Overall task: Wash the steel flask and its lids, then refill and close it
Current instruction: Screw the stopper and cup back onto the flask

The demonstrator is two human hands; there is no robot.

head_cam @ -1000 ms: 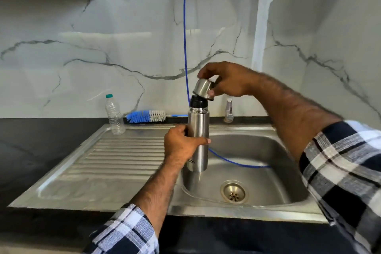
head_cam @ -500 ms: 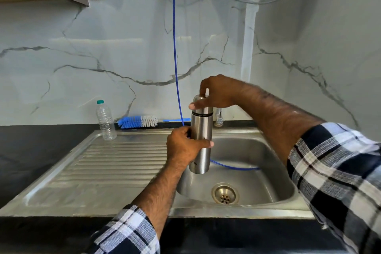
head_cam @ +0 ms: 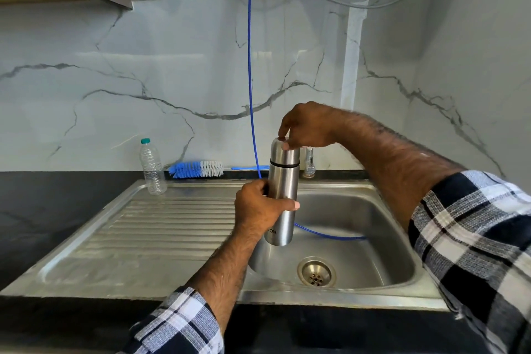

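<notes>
1. My left hand point(head_cam: 260, 205) grips the steel flask point(head_cam: 282, 198) at mid-body, upright above the sink point(head_cam: 382, 227) basin, near its left wall.
2. My right hand point(head_cam: 306, 126) pinches the outer lid point(head_cam: 284, 151), which sits on top.
3. I judge the flask stiff, smooth, slippery when wet, heavier if filled; mid-body is a good hold.
4. A brush point(head_cam: 196, 169) and a plastic bottle point(head_cam: 152, 167) stand at the sink's back edge, under a marble wall point(head_cam: 115, 95).

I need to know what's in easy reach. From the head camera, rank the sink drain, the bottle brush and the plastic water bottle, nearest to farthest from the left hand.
1. Sink drain: in the basin, below and to the right of the left hand.
2. Bottle brush: lying at the back wall, behind the draining board.
3. Plastic water bottle: upright at the draining board's back left corner, beyond the brush.
</notes>
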